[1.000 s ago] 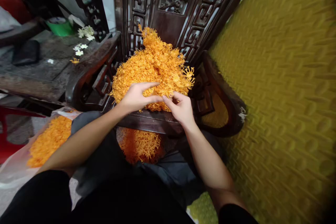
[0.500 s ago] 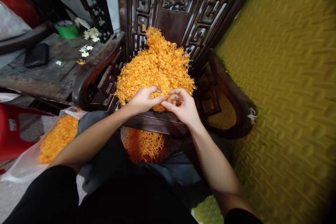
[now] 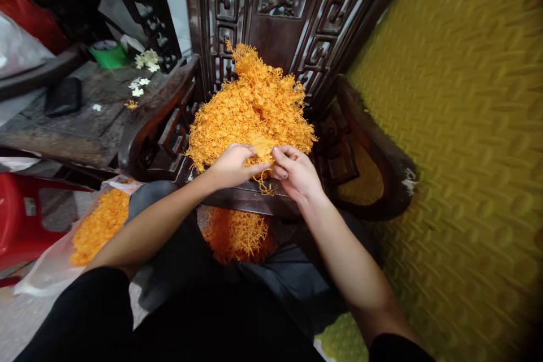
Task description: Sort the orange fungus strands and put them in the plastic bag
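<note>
A big heap of thin, curly-ended orange sprigs (image 3: pixel 250 107) lies on the seat of a dark carved wooden chair (image 3: pixel 275 39). My left hand (image 3: pixel 237 167) rests at the heap's front edge, its thumb and fingers closed around orange sprigs. Opposite it, my right hand (image 3: pixel 297 172) pinches at the same small bunch, fingertips curled in. Between the two hands a paler, blurred orange clump (image 3: pixel 263 147) shows, and a few strands hang below over the seat edge. Exactly what sits inside each pinch is partly hidden by the fingers.
More orange sprigs fill a clear plastic bag (image 3: pixel 46 271) at left and a container below the seat (image 3: pixel 244 235). A red stool (image 3: pixel 21 215) stands far left. The side table holds green tape (image 3: pixel 108 55), a black wallet-like item (image 3: pixel 63 96) and small white flowers (image 3: pixel 138 87). Yellow textured matting (image 3: pixel 458 124) lies right.
My right hand has turned, its fingers drawing closer together at the bunch. The pale clump has shown up between my hands, and loose strands now dangle below. The view has shifted slightly.
</note>
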{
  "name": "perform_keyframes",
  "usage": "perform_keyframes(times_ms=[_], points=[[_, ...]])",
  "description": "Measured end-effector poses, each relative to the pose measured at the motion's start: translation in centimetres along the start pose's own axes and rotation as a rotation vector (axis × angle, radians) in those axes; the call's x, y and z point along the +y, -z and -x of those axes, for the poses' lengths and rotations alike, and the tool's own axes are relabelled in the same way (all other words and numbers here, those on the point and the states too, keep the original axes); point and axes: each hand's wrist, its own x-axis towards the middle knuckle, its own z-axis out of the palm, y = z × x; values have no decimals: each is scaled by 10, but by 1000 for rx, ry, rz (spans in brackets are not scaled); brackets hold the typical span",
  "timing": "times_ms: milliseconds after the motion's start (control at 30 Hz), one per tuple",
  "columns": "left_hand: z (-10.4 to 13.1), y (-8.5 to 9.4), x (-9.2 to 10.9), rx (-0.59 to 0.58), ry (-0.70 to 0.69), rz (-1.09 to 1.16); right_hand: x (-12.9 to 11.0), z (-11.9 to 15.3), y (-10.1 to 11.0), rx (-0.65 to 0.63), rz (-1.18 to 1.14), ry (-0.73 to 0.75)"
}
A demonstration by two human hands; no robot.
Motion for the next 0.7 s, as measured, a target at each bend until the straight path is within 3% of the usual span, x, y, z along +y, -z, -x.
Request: perform_keyframes(times_ms=[133, 400, 467, 567, 633, 700], points=[[-1, 1, 4, 47, -38, 35, 2, -2, -4, 93, -98, 39], [-2, -5, 7, 258, -221, 81, -1, 9, -24, 128, -155, 134], [1, -4, 9, 278, -259, 113, -5, 4, -16, 145, -161, 152], [11, 8, 15, 226, -239, 176, -20, -11, 15, 302, -199, 176], [17, 18, 17, 188, -153, 233, -30, -20, 37, 409, -197, 220], [20, 26, 16, 174, -11, 339, -34, -23, 48, 340, -156, 227]])
